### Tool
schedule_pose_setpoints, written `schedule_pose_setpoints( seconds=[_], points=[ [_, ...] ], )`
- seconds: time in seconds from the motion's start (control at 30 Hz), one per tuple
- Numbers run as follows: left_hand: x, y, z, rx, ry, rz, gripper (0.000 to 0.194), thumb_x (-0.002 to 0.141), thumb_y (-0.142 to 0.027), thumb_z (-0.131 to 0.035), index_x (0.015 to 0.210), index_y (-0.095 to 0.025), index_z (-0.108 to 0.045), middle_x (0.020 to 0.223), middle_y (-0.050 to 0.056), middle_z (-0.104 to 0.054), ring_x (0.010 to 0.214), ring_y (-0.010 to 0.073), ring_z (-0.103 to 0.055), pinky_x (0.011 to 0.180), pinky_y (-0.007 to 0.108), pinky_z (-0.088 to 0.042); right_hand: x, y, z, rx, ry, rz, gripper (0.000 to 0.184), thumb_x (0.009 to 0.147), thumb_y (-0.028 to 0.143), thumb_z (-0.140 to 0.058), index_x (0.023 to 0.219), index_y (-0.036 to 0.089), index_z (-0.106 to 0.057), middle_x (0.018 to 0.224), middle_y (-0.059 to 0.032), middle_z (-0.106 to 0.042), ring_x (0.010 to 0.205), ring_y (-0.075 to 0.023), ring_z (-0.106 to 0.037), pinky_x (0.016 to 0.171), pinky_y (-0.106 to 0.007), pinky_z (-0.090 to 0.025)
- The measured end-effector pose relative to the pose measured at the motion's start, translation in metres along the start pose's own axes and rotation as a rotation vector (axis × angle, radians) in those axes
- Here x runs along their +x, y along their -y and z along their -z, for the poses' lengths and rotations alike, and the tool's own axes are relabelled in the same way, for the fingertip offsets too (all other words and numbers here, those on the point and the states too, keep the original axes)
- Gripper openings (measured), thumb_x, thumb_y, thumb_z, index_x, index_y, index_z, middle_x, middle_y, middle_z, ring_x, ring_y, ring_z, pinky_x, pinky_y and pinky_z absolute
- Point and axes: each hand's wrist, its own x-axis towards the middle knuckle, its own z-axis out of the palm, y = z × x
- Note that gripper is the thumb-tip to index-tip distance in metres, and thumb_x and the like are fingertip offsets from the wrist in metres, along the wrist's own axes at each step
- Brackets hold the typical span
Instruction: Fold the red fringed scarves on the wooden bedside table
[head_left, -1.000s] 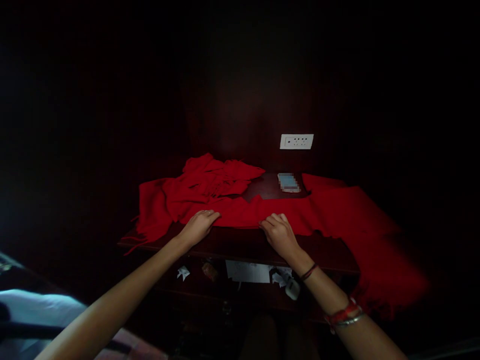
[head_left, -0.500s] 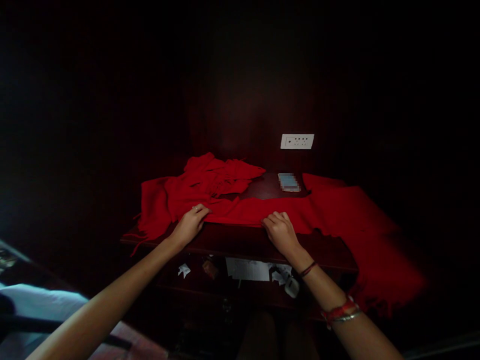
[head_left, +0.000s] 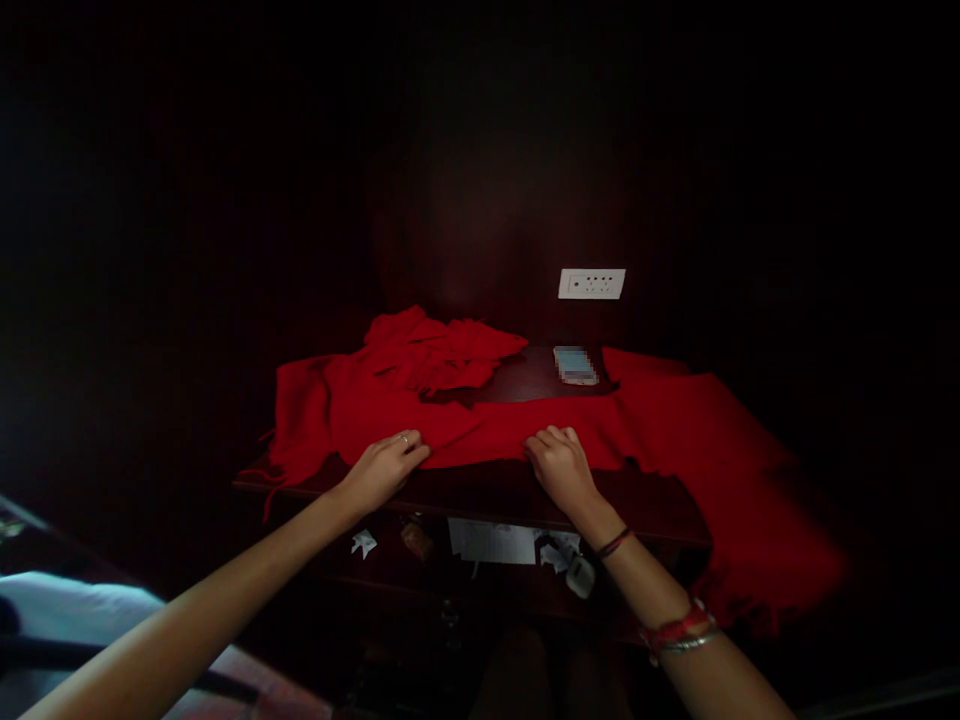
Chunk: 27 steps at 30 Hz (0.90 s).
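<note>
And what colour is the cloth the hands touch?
The cloth is plain red, seen best in the head view.

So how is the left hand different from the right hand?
The left hand wears a ring; the right hand shows none. The right hand has bracelets along its arm, while the left hand has none. Both hands are curled at the red cloth's near edge.
</note>
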Motion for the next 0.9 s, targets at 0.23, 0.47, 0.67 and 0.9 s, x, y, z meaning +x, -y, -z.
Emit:
schedule_pose_setpoints(
  seconds=[0.23,0.47,0.67,0.9],
  points=[
    [0.014,-0.008,0.004,-0.043,-0.023,0.048,0.019,0.077,-0.021,-0.043,0.096,-0.019,-0.047,0.089,0.005,-0.049,0.083,0.0182,-0.045,0.071,0.029,-0.036,-0.001,0.001,0.001,0.012,0.005,0.064,0.016,0.079,0.016,-0.041,0.07,0.017,-0.054,0.07,-0.0027,-0.055,0.072,-0.0148,-0.042,0.065,-0.028,-0.021],
    [0.03,-0.034,0.009,-0.112,0.022,-0.088,0.017,0.08,-0.013,-0.036,0.087,-0.018,-0.051,0.081,0.002,-0.048,0.073,0.0137,-0.044,0.065,0.024,-0.035,-0.002,0.001,0.0,0.022,-0.01,0.037,0.016,0.079,0.016,-0.04,0.072,0.017,-0.055,0.07,-0.0033,-0.054,0.072,-0.0147,-0.041,0.065,-0.028,-0.021],
    [0.028,-0.031,0.0,-0.226,-0.042,-0.014,0.019,0.079,-0.009,-0.033,0.082,-0.016,-0.051,0.076,0.002,-0.046,0.072,0.0128,-0.043,0.066,0.022,-0.036,-0.002,0.002,0.0,0.025,-0.005,0.055,0.016,0.079,0.016,-0.04,0.071,0.017,-0.054,0.069,-0.003,-0.054,0.071,-0.0147,-0.041,0.064,-0.028,-0.021],
    [0.042,-0.054,0.005,-0.066,-0.045,-0.028,0.022,0.078,-0.027,-0.044,0.099,-0.019,-0.046,0.094,0.005,-0.047,0.085,0.0184,-0.044,0.073,0.03,-0.036,-0.003,0.002,0.002,0.036,-0.007,0.078,0.015,0.079,0.015,-0.041,0.071,0.016,-0.055,0.07,-0.003,-0.054,0.072,-0.0149,-0.041,0.066,-0.028,-0.022]
  ],
)
